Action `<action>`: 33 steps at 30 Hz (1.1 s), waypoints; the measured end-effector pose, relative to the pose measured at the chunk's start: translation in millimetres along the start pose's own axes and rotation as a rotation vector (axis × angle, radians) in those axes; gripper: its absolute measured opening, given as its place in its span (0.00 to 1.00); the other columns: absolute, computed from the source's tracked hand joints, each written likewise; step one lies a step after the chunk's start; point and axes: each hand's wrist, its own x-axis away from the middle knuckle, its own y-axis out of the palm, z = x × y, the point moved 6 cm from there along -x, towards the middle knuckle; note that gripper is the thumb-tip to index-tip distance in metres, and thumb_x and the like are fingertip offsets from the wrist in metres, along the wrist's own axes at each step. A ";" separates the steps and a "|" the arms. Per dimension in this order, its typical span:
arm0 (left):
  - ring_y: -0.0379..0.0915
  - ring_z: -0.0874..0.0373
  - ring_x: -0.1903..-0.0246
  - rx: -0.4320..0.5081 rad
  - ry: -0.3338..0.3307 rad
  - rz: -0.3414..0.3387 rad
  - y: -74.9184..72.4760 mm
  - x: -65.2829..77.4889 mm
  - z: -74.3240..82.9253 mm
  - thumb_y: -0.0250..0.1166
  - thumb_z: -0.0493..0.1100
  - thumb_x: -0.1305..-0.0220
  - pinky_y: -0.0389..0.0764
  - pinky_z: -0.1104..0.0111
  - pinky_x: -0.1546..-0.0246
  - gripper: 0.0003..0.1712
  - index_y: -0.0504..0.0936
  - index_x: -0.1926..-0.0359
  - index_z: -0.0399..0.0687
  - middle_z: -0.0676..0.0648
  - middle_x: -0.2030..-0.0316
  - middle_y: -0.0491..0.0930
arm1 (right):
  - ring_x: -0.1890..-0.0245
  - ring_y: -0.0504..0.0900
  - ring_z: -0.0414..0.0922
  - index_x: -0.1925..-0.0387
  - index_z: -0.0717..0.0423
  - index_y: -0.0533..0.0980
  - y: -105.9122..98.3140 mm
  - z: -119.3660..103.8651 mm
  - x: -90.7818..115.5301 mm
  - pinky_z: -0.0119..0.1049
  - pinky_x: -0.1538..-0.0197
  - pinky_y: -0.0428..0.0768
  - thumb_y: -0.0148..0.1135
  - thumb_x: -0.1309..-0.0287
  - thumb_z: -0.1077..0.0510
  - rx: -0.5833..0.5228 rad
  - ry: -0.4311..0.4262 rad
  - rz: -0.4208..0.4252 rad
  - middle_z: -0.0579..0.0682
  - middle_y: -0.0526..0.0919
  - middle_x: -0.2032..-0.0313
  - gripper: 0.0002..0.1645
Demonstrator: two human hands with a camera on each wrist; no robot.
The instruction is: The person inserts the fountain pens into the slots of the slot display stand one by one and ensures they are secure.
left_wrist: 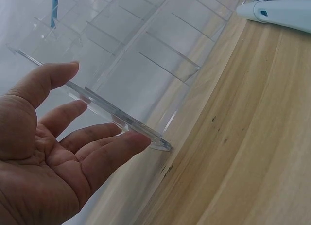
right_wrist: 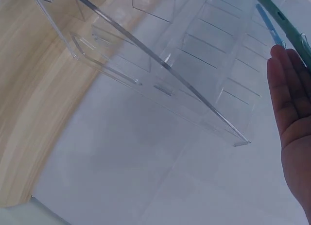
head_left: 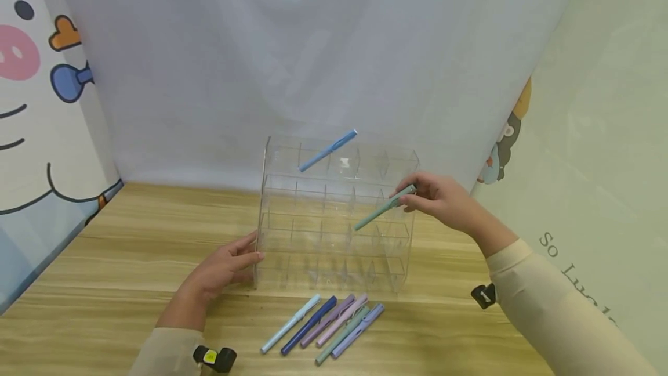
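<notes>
A clear acrylic rack (head_left: 334, 257) with tiers of small compartments stands on the table. My left hand (head_left: 221, 266) touches its left side panel, thumb and fingers extended; in the left wrist view the fingertips (left_wrist: 138, 139) meet the panel's edge. My right hand (head_left: 437, 199) pinches a sage-green pen (head_left: 383, 209) by its capped end, slanting in front of the rack's right half, barrel end down to the left. In the top tier a blue pen (head_left: 327, 151) leans, cap up to the right. In the right wrist view the green pen (right_wrist: 284, 23) is cut off by the frame.
In front of the rack several pens lie side by side on the wooden table (head_left: 104, 271): light blue (head_left: 290, 324), dark blue (head_left: 309, 325), purple (head_left: 327, 321), pink (head_left: 341, 321), green (head_left: 341, 335) and lavender (head_left: 358, 331). A pale curtain (head_left: 209, 74) hangs behind.
</notes>
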 end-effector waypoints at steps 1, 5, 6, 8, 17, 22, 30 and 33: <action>0.61 0.38 0.32 -0.001 0.000 0.000 0.0 0.0 0.1 0.65 0.51 0.34 0.77 0.53 0.42 0.45 0.52 0.23 0.54 0.38 0.25 0.53 | 0.64 0.87 0.41 0.52 0.57 0.76 -2.9 -0.4 -2.7 0.37 0.55 0.85 0.60 0.33 0.59 -0.008 -0.002 0.011 0.54 0.87 0.64 0.10; 0.63 0.38 0.33 -0.006 -0.002 0.002 -0.2 -0.5 -0.5 0.64 0.49 0.33 0.76 0.53 0.41 0.44 0.52 0.23 0.54 0.38 0.25 0.53 | 0.63 0.87 0.40 0.50 0.59 0.75 -14.2 -1.6 -12.7 0.36 0.54 0.85 0.58 0.32 0.58 0.003 -0.002 0.052 0.55 0.87 0.63 0.12; 0.64 0.38 0.34 -0.007 -0.002 0.006 -0.3 -0.5 -0.7 0.64 0.50 0.33 0.76 0.53 0.42 0.44 0.53 0.23 0.54 0.38 0.25 0.53 | 0.63 0.87 0.40 0.49 0.59 0.74 -16.7 -1.9 -15.1 0.36 0.54 0.85 0.58 0.31 0.58 0.007 -0.005 0.059 0.56 0.86 0.62 0.13; 0.65 0.39 0.34 -0.015 -0.002 0.012 -0.1 -0.6 -1.2 0.65 0.51 0.34 0.77 0.53 0.42 0.44 0.53 0.23 0.54 0.38 0.25 0.54 | 0.63 0.87 0.39 0.48 0.60 0.74 -22.2 -3.9 -19.3 0.36 0.54 0.85 0.58 0.31 0.58 0.017 -0.014 0.078 0.57 0.86 0.63 0.14; 0.63 0.40 0.34 -0.003 0.011 0.015 -1.0 -2.1 -3.2 0.68 0.53 0.38 0.79 0.55 0.44 0.48 0.54 0.23 0.54 0.37 0.26 0.55 | 0.65 0.87 0.41 0.39 0.62 0.65 -50.2 -17.5 -41.2 0.36 0.56 0.85 0.57 0.31 0.60 -0.107 -0.106 0.238 0.60 0.86 0.62 0.23; 0.64 0.39 0.34 0.003 0.014 0.019 -0.4 -2.5 -2.3 0.67 0.52 0.37 0.79 0.54 0.45 0.47 0.54 0.23 0.53 0.37 0.26 0.56 | 0.65 0.87 0.42 0.38 0.56 0.62 -62.3 -18.3 -53.7 0.36 0.57 0.85 0.58 0.32 0.58 -0.187 -0.131 0.342 0.53 0.87 0.63 0.25; 0.66 0.42 0.35 -0.002 0.009 0.041 -1.9 -2.5 -3.7 0.69 0.53 0.38 0.79 0.54 0.44 0.46 0.57 0.24 0.54 0.36 0.27 0.58 | 0.61 0.87 0.49 0.41 0.53 0.64 -63.2 -15.5 -73.0 0.38 0.57 0.86 0.59 0.32 0.56 -0.222 -0.147 0.475 0.58 0.84 0.62 0.22; 0.65 0.42 0.35 -0.005 0.015 0.040 -2.0 -3.1 -3.5 0.68 0.53 0.38 0.79 0.53 0.44 0.46 0.57 0.24 0.54 0.36 0.27 0.58 | 0.61 0.86 0.50 0.42 0.54 0.65 -60.5 -13.9 -78.0 0.38 0.57 0.86 0.59 0.33 0.58 -0.267 -0.160 0.524 0.59 0.83 0.63 0.21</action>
